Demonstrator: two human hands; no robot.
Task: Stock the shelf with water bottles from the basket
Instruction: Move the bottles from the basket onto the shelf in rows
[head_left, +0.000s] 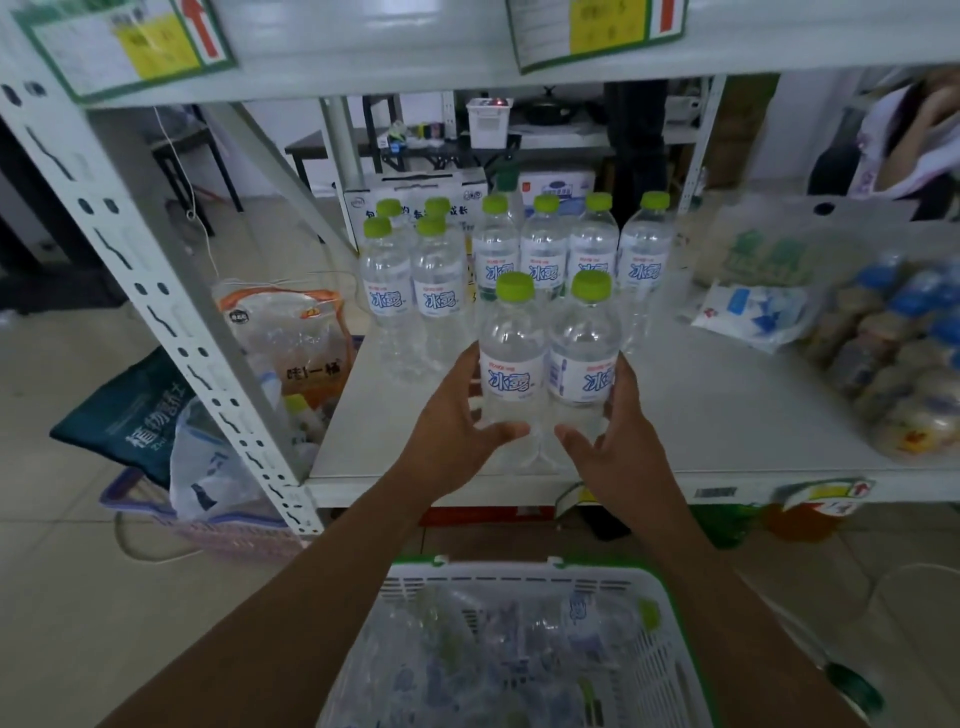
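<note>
Pale, glossy floor tiles lay under flat, dim indoor light, where a teal bag and a lilac plastic basket holding clear bags sat beside the perforated upright of the white metal shelving. Through the open rack, a dark-framed table at left and a black table stood before a white wall, near a white plastic bin and small clutter, with printed cartons on the floor and a thin white cable hanging at left. A person in a light patterned top was partly cut off at far right.
</note>
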